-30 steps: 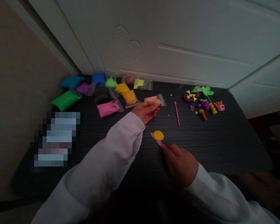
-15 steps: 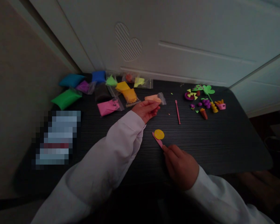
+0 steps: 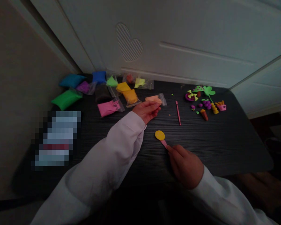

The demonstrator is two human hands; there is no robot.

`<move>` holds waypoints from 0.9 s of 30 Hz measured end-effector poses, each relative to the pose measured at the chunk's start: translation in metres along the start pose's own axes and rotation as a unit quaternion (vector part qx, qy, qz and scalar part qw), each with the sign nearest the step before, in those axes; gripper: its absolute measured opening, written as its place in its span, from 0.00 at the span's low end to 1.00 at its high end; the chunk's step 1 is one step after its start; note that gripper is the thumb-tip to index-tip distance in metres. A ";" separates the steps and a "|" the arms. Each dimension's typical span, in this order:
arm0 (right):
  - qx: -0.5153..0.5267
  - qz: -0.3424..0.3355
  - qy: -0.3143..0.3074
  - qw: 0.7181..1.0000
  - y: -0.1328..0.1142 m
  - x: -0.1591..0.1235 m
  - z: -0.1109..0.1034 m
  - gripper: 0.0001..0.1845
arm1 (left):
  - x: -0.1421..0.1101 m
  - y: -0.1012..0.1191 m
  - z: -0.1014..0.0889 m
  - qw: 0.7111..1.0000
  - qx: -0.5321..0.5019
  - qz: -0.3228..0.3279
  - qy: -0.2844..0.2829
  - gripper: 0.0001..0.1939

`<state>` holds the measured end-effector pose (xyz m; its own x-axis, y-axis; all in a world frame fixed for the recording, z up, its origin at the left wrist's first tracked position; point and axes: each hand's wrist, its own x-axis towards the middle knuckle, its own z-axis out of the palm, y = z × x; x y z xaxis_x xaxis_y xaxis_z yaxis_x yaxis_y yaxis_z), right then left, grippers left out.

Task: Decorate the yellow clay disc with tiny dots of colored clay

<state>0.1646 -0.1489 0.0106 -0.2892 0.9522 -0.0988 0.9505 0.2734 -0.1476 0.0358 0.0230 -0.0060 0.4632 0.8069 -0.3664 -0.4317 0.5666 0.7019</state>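
Note:
My right hand (image 3: 186, 166) is closed around a pink clay knife (image 3: 164, 144). The knife's far end meets a flat yellow clay disc (image 3: 159, 135) and is hidden by it. Farther back, my left hand (image 3: 148, 111) has its thumb and fingers pinched together, right at the front edge of a bag of peach clay (image 3: 154, 99). What its fingertips hold, if anything, I cannot make out. A second pink modelling tool (image 3: 178, 113) lies on the dark table (image 3: 215, 150), to the right of my left hand.
Bags of coloured clay, among them a pink one (image 3: 109, 107) and a green one (image 3: 66, 99), cover the back left. A blurred-out screen-like object (image 3: 57, 139) lies at the left. Several small clay figures, including purple balls (image 3: 207, 104), stand at the back right, before a white panel (image 3: 196, 34).
My right hand has shifted slightly right, and the knife's tip has gone from beside the yellow disc to behind or beneath it. My left hand has stayed put.

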 end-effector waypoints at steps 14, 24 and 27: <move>-0.014 -0.021 0.026 0.999 0.024 0.002 0.001 0.22 | 0.000 0.000 -0.001 1.000 -0.003 -0.002 0.000 0.02; 0.042 -0.018 0.135 0.990 0.048 0.007 0.010 0.16 | -0.001 -0.001 -0.001 1.000 0.007 0.001 0.001 0.05; 0.065 -0.023 0.160 0.985 0.053 0.010 0.011 0.15 | -0.002 0.000 0.000 1.000 0.015 0.006 0.000 0.09</move>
<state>0.2108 -0.1266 -0.0093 -0.2610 0.9391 0.2234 0.9085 0.3172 -0.2719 0.0351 0.0212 -0.0056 0.4581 0.8132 -0.3590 -0.4130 0.5523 0.7241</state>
